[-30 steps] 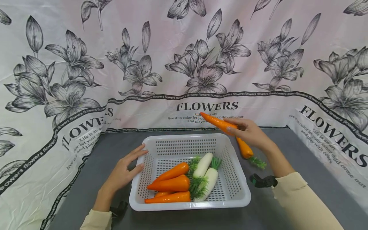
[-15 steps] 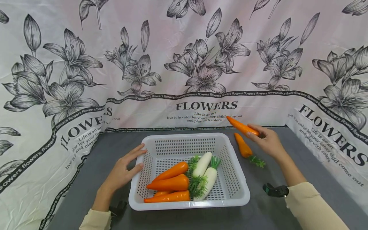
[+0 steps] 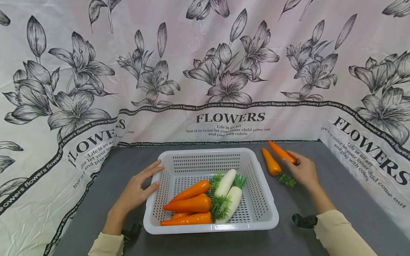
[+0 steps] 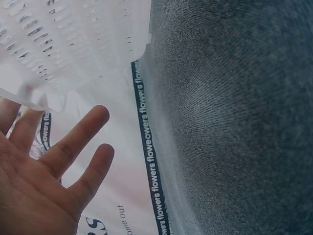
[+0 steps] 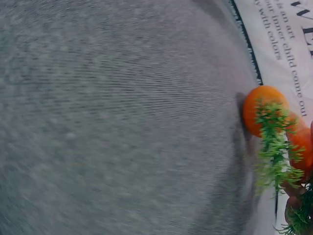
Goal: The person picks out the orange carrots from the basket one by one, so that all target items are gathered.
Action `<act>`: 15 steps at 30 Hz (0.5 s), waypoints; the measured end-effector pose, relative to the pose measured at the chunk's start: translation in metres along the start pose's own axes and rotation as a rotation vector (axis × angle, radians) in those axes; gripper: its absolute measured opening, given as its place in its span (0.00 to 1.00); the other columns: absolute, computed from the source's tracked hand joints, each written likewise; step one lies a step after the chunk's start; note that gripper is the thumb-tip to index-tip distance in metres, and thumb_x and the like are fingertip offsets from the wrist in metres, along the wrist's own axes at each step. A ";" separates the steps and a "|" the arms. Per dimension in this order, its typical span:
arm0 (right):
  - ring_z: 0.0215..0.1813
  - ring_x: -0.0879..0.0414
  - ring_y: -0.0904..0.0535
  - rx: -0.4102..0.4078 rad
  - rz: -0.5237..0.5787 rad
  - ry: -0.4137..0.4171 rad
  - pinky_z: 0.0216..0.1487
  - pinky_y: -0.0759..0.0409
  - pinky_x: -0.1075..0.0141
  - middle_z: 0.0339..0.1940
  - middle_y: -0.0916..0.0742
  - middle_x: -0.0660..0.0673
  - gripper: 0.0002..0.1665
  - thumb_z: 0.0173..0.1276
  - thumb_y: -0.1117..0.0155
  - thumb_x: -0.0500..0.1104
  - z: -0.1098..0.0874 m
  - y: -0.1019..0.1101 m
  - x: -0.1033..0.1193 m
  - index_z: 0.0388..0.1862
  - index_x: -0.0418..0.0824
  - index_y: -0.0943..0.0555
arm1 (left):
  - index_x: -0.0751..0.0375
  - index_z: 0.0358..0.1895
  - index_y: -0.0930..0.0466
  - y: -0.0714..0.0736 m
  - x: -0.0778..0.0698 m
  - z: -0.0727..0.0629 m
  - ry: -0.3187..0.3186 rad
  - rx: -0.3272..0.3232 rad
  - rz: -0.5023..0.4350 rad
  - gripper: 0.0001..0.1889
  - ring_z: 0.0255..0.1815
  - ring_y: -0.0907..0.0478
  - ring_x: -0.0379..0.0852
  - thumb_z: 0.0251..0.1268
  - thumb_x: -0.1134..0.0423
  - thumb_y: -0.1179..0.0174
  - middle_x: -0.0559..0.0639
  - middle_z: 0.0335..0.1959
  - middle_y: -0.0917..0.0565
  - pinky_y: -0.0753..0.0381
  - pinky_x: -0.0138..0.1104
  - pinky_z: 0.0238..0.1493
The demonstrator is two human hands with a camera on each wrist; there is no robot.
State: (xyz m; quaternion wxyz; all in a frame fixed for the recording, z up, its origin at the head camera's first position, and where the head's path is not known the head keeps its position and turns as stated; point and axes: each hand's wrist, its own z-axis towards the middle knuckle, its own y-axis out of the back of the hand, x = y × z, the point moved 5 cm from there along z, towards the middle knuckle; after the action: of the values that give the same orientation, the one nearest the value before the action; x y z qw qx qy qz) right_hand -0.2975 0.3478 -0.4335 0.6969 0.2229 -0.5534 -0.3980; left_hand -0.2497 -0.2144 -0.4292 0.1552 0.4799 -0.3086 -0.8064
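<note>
My right hand [image 3: 302, 170] grips a carrot [image 3: 280, 151] by its thick end, low over the grey table and right beside another carrot [image 3: 271, 163] with green leaves. In the right wrist view, an orange carrot end [image 5: 261, 105] with leafy greens shows at the right edge. My left hand [image 3: 137, 188] rests at the left rim of the white perforated basket [image 3: 211, 227], fingers extended. In the left wrist view, the fingers [image 4: 80, 134] are spread, some up against the basket's edge. Inside the basket lie several carrots [image 3: 189, 204] and two white radishes [image 3: 226, 183].
Grey cloth covers the table [image 3: 288, 231]. A flower-printed curtain [image 3: 230, 124] hangs along the back and both sides. Dark straps [image 3: 304, 221] sit on both wrists, below cream sleeves [image 3: 342, 231].
My right hand has moved right and down with its carrot, from over the basket's back right corner to beside the carrot on the table. My left hand stays at the rim.
</note>
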 end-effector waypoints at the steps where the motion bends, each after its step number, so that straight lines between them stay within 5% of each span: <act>1: 0.28 0.57 0.27 -0.005 -0.007 -0.009 0.25 0.29 0.67 0.48 0.14 0.28 0.32 0.76 0.39 0.54 -0.001 -0.002 -0.002 0.70 0.35 0.25 | 0.48 0.71 0.25 0.000 0.000 0.000 -0.001 -0.001 0.001 0.26 0.78 0.36 0.62 0.71 0.57 0.39 0.48 0.80 0.35 0.35 0.69 0.69; 5: 0.34 0.46 0.22 -0.014 -0.042 -0.053 0.30 0.28 0.63 0.56 0.15 0.26 0.32 0.76 0.39 0.54 -0.003 -0.009 -0.007 0.69 0.33 0.24 | 0.48 0.71 0.25 0.000 0.000 0.000 -0.001 0.000 -0.001 0.26 0.79 0.36 0.61 0.71 0.57 0.39 0.48 0.80 0.35 0.35 0.69 0.69; 9: 0.50 0.32 0.19 -0.009 -0.048 -0.094 0.43 0.20 0.48 0.62 0.19 0.24 0.33 0.77 0.40 0.53 -0.006 -0.015 -0.011 0.70 0.31 0.26 | 0.48 0.71 0.25 0.000 0.001 -0.001 0.003 0.003 -0.002 0.25 0.79 0.36 0.61 0.71 0.57 0.39 0.47 0.80 0.35 0.35 0.69 0.70; 15: 0.58 0.28 0.22 -0.002 -0.038 -0.130 0.55 0.22 0.38 0.64 0.20 0.23 0.34 0.77 0.42 0.53 -0.010 -0.019 -0.013 0.70 0.30 0.27 | 0.47 0.71 0.25 0.001 0.001 0.000 -0.001 0.003 -0.004 0.25 0.79 0.36 0.61 0.71 0.57 0.39 0.47 0.80 0.35 0.35 0.69 0.70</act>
State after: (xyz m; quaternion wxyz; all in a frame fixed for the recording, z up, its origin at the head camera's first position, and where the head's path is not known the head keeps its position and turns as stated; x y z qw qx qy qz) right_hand -0.2952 0.3456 -0.4585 0.6518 0.2064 -0.5930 -0.4253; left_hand -0.2500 -0.2156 -0.4299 0.1529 0.4804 -0.3088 -0.8065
